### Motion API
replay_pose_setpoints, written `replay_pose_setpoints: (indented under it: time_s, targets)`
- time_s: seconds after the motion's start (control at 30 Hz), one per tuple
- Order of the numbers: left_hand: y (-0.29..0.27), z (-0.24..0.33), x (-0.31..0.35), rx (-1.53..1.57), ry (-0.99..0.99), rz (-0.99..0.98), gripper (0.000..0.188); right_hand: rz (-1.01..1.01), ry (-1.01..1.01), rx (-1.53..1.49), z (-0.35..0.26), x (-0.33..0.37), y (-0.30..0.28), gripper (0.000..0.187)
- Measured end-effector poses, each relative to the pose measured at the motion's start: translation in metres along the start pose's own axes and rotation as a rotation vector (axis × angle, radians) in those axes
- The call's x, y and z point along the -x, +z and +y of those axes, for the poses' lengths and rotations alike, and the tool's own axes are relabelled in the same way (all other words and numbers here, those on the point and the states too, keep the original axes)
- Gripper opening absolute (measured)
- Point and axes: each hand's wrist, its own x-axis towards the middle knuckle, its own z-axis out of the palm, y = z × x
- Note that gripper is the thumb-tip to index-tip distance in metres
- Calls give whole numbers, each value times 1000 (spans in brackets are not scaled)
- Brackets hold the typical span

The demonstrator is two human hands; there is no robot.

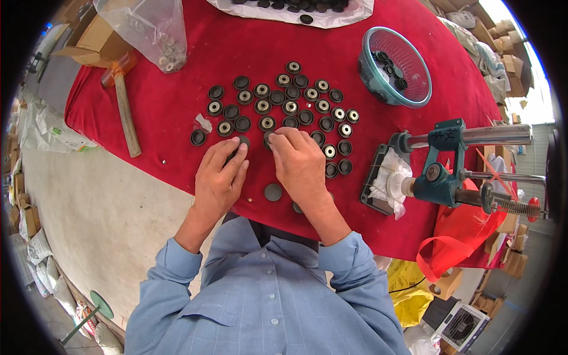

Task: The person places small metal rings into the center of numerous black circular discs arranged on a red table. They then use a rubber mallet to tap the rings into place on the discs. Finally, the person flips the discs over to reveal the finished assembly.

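My left hand (220,174) is closed on a dark round cap (244,141), its fingertips at the edge. Just right of it, my right hand (300,163) pinches a black ring-shaped cap (267,142), partly hidden under the fingers. Beyond both hands, several black cup-like caps (241,123) lie spread on the red cloth. Some hold a metal ring-shaped insert (262,106); others show only a dark inside. Nearer to me, a flat dark disc (273,192) lies between my wrists. Another dark disc (297,207) is partly covered by my right wrist.
A teal plastic basket (365,44) with black caps stands at the far right. The green lever press (444,168) is at the right. At the left lie a wooden-handled hammer (125,115) and a clear bag of small parts (148,29). A white sheet (349,16) bears black caps.
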Motion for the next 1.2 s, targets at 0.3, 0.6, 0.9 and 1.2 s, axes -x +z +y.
replay_pose_setpoints:
  time_s: [0.3,0.6,0.9,1.2]
  targets:
    - [0,5,12,-26,11,-32,42,-75,-50,70,1,5,2,25]
    - [4,6,21,-36,1,-42,42,-158,-95,156,-9,19,-9,39]
    - [0,11,20,-91,3,-80,56,-212,-186,413,-24,27,-5,44]
    - [-7,11,24,-281,26,-167,55,22,280,101,13,29,-74,30]
